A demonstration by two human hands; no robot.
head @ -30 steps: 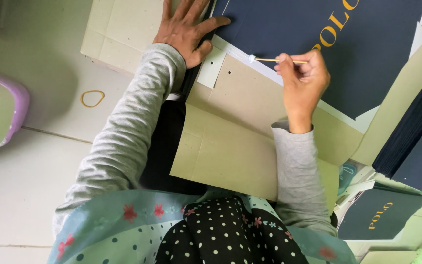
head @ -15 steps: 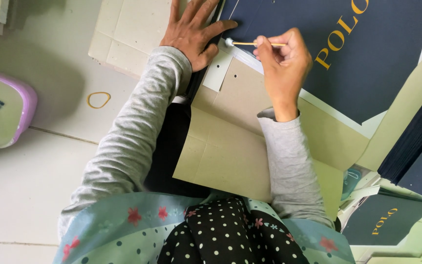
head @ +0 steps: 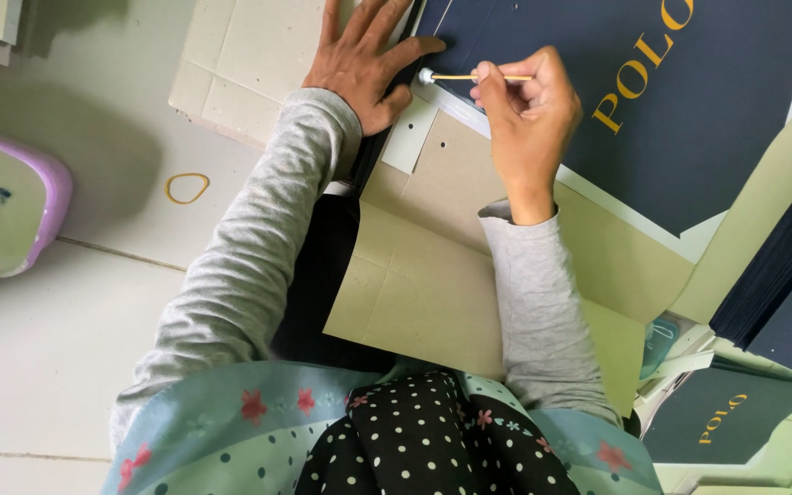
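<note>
Your thin stick with its white tip sits at the corner of the dark blue sheet, at 12 o'clock in view; the gluing looks barely begun, though any glue laid is hard to see. Your right hand pinches the stick, tip pointing to 9 o'clock, where your left hand presses flat, fingers spread, on the grey board

purple tray far left | yellow rubber band on tiled floor

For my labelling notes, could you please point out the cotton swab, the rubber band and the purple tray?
cotton swab [head: 426,76], head view, white tip.
rubber band [head: 187,188], head view, loop's lower edge.
purple tray [head: 55,197], head view, right rim.
</note>
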